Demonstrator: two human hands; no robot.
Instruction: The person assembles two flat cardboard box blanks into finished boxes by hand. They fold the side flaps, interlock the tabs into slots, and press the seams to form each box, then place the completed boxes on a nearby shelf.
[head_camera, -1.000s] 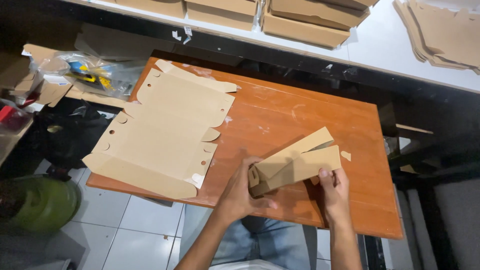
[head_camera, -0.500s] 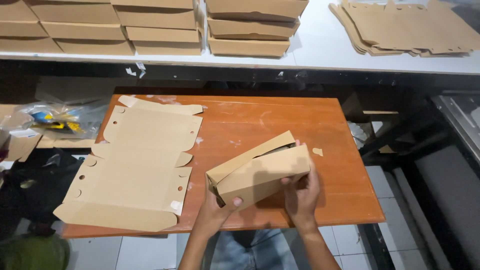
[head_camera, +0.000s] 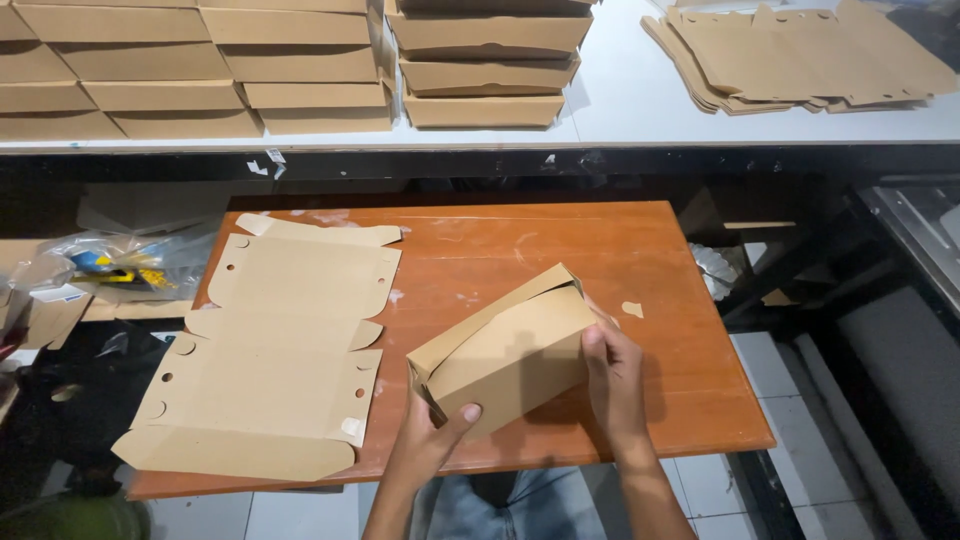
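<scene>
Fingers (head_camera: 596, 345) of the right hand (head_camera: 615, 385) clamp the far end of the folded brown carton (head_camera: 510, 355); the left hand (head_camera: 425, 445) grips its near end, thumb on the front panel. Since a second ago the carton has gone from a half-flattened sleeve to a squared box held just above the wooden bench (head_camera: 600, 260). Forming appears nearly complete. Flat blanks (head_camera: 280, 350) lie left.

Orange wooden table (head_camera: 640, 260), white shelf (head_camera: 620, 100), tiled floor (head_camera: 720, 490)
</scene>
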